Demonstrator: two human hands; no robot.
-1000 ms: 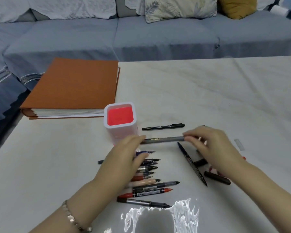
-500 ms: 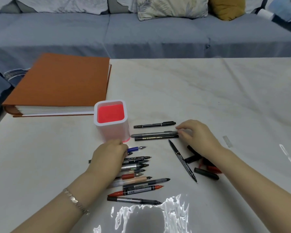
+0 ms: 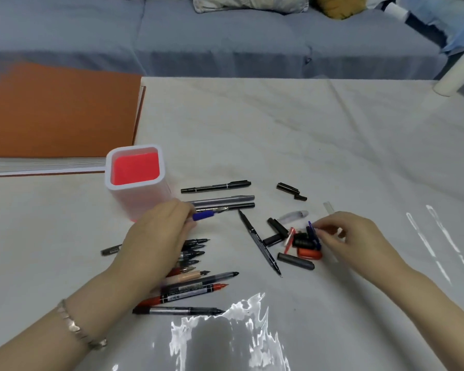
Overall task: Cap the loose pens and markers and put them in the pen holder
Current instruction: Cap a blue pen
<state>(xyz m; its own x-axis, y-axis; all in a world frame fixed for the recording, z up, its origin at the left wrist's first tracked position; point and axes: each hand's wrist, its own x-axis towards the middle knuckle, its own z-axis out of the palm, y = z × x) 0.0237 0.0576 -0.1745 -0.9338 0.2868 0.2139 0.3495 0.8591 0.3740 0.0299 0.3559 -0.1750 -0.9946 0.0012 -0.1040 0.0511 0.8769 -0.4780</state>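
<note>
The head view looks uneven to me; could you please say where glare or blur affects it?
Head view: white glare patches on the table at the near edge and streaks at far right; head view: the orange binder and sofa look soft, while the pens are fairly sharp.

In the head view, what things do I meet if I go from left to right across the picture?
Orange binder → pen holder → slanted black pen → red cap → right hand → white roll
</note>
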